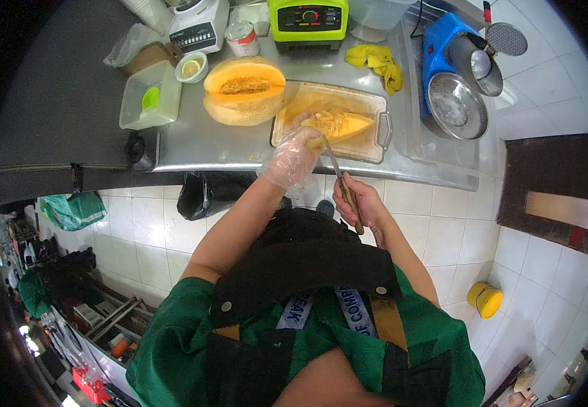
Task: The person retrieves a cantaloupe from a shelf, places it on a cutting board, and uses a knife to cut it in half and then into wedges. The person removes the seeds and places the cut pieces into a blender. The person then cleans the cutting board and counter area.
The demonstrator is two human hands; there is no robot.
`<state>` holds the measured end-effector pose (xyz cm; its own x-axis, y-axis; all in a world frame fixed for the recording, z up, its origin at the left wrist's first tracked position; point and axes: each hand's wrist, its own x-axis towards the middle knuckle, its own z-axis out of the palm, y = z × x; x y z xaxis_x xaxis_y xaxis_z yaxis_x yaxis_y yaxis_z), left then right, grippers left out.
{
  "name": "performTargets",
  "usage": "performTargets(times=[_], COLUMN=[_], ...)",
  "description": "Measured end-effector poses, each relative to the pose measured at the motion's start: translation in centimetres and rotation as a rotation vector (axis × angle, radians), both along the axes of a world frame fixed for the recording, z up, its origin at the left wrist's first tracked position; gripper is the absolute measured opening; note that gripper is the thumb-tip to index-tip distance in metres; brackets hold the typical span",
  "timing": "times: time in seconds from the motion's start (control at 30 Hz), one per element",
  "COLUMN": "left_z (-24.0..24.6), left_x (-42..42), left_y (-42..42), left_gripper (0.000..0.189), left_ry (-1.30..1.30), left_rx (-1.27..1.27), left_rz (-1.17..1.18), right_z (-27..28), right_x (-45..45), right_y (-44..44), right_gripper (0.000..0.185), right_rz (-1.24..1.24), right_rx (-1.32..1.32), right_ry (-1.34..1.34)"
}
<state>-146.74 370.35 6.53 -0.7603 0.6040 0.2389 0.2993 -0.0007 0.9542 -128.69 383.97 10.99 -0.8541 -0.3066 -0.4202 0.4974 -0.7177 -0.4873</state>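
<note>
My left hand (295, 152), in a clear plastic glove, grips the near end of an orange melon wedge (351, 127) with seeds and pulp along its top. The wedge is over a worn, light cutting board (362, 102) with a side handle. My bare right hand (362, 201) is closed around the handle of a knife (335, 162). Its blade points up and away from me, the tip at the wedge's left end beside my gloved fingers. Left of the board sits a large melon (245, 112) with a section cut out, seeds showing inside.
A plastic container (164, 109), a white bowl with cut citrus (191, 67) and a can (242, 39) stand left. Behind the board are a green appliance base (309, 23) and a yellow cloth (377, 63). A metal bowl (459, 129) stands right. The steel counter's front edge (426, 178) is near me.
</note>
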Motion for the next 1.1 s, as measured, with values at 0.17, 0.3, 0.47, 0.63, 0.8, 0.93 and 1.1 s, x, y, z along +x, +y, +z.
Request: performTargets(times=[0.17,0.3,0.47,0.63,0.8,0.93,1.1], left_z=[1.9,3.9,3.6,3.1,3.3,3.1,2.9], left_x=[0.9,1.6,2.0,2.5,3.2,3.4,3.2], left_y=[-0.4,-0.4,-0.3,-0.4,-0.3,-0.4,-0.5], left_gripper=[0.067,0.074,0.065,0.055,0.050,0.050,0.051], left_ry=[-0.723,-0.763,-0.558,-0.375,-0.356,-0.458,-0.549], left_rx=[0.386,0.159,0.102,0.056,0.056,0.175,0.205], left_rz=[-0.049,0.036,0.090,0.123,0.155,0.168,0.163], right_z=[0.7,2.2,5.2,7.6,8.5,8.7,7.9], right_x=[-0.9,-1.5,-1.5,-2.5,-4.0,-4.6,-3.6], right_y=[0.1,1.0,2.0,3.9,7.6,8.7,5.5], right_gripper=[0.050,0.045,0.046,0.043,0.043,0.041,0.040], right_rz=[-0.160,-0.223,0.022,0.350,0.309,0.204,0.172], right_rx=[-0.172,0.464,1.221,1.782,1.994,2.057,1.835], right_ry=[-0.008,-0.145,-0.183,-0.069,-0.139,-0.079,-0.019])
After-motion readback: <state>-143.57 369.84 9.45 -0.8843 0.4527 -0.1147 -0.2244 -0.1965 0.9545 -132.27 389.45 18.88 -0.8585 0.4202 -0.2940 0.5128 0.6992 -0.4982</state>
